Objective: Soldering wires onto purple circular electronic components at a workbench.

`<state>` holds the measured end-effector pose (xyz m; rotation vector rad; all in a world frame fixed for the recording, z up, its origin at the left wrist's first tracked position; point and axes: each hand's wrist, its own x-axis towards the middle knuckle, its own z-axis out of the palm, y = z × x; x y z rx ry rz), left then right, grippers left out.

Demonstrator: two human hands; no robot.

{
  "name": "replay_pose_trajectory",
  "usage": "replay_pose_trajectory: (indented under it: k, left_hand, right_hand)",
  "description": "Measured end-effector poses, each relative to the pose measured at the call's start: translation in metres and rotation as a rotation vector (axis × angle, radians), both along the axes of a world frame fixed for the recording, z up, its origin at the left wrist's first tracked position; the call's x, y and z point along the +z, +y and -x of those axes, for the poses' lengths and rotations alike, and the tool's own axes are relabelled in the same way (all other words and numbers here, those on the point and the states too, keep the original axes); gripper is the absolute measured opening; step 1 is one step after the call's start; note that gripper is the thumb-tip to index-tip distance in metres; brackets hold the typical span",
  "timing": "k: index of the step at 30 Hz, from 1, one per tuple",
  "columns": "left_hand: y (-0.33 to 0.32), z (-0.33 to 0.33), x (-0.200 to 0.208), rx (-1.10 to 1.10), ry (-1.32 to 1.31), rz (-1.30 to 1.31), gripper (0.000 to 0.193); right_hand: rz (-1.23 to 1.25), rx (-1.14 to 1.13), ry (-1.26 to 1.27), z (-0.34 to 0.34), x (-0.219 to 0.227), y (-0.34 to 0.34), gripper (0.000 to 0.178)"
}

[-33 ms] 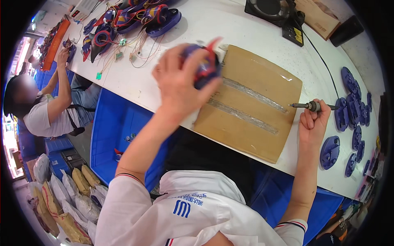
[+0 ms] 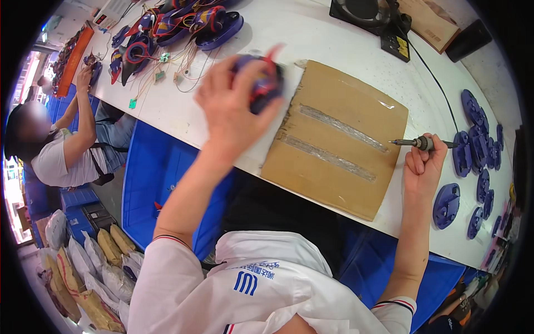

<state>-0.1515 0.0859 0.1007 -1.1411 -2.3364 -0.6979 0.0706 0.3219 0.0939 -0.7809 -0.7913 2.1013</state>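
Note:
My left hand (image 2: 231,106) is closed round a purple plastic toy part (image 2: 258,83) with red and yellow patches and a red pointed fin. Motion blurs both the hand and the part, above the table left of a cardboard sheet (image 2: 334,136). At the sheet's right edge, my right hand (image 2: 423,167) grips a slim corded soldering iron (image 2: 420,143), its pointed metal tip facing left over the cardboard. Beyond my left hand, several purple and red toy assemblies (image 2: 208,25) lie with loose wires and small green circuit boards (image 2: 161,75).
Purple plastic bases (image 2: 446,206) lie along the table's right side. A black fan (image 2: 364,14) and a black box with a yellow label (image 2: 396,45) stand at the far right. Blue bins (image 2: 147,183) sit below the table's near edge. Another person (image 2: 69,139) works at far left.
My left hand has moved slightly left with the toy part, away from the cardboard's corner. My right hand with the soldering iron stays almost in place.

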Motion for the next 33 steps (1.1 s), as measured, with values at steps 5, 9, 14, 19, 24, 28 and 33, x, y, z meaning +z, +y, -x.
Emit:
replay_pose_trajectory:
  k: [5, 9, 14, 19, 24, 28, 33]
  left_hand:
    - [-0.031, 0.080, -0.020, 0.075, 0.123, -0.190, 0.059]
    - [-0.046, 0.141, -0.024, 0.149, 0.216, -0.126, 0.060]
    - [-0.050, 0.184, -0.023, 0.435, 0.190, 0.068, 0.056]
    - [-0.037, 0.241, -0.029, 0.680, 0.182, 0.181, 0.056]
    - [0.017, 0.183, 0.004, 0.160, 0.244, 0.002, 0.059]
    - [0.152, -0.076, 0.019, -0.596, -0.651, 0.161, 0.078]
    - [0.239, -0.239, -0.010, -1.038, -1.330, -0.144, 0.050]
  right_hand:
    - [0.000, 0.041, 0.017, 0.004, -0.002, 0.004, 0.017]
    - [-0.001, 0.068, 0.012, 0.008, 0.001, 0.004, 0.018]
    - [-0.051, 0.022, -0.036, 0.012, 0.010, 0.011, 0.018]
    - [-0.021, -0.003, -0.014, 0.009, 0.013, 0.030, 0.017]
    - [-0.082, -0.083, 0.019, 0.038, 0.048, 0.050, 0.016]
    - [0.101, 0.466, 0.681, 0.035, 0.063, 0.102, 0.018]
    - [-0.117, 0.304, 0.391, 0.045, 0.081, 0.118, 0.019]
